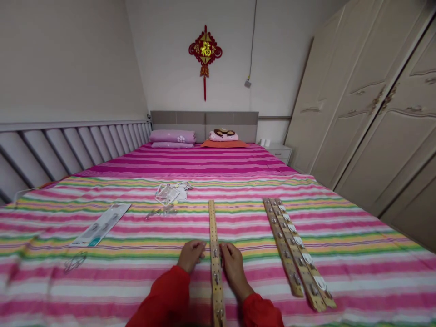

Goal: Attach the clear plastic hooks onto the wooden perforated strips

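Strip (213, 229) on striped cloth (245, 222), btwn L hand (191, 257) & R hand (233, 262).

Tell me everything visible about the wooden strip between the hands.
The strip looks like pale wood: long, narrow, dotted with small holes. Shiny metal fittings sit along its nearer part; the far part shows none. It lies lengthwise on the striped cover, its near end reaching the picture's bottom edge. The right hand is at its right edge, contact unclear.
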`<action>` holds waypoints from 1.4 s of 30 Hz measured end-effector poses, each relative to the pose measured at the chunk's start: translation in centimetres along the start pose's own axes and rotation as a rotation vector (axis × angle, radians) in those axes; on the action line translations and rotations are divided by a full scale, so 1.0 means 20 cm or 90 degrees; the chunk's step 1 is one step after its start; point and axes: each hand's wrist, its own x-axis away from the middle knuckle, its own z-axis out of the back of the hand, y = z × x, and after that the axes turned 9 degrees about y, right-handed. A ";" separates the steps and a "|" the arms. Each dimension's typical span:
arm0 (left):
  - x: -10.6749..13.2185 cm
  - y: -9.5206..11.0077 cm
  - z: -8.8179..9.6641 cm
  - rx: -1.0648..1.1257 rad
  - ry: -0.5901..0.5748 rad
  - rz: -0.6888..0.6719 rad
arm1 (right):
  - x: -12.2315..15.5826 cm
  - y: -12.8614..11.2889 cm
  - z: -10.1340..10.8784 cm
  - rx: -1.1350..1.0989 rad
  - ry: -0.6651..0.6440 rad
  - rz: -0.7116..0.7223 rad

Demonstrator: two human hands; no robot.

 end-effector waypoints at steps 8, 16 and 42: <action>-0.46 0.05 0.34 -0.165 0.307 -0.218 | 0.00 0.01 0.01 -0.020 -0.029 -0.031; -0.68 0.06 0.38 -0.204 0.311 -0.236 | -0.01 0.04 0.01 -0.012 -0.044 -0.028; 0.12 0.31 0.20 0.596 0.040 0.297 | -0.03 0.01 0.00 -0.116 0.006 -0.052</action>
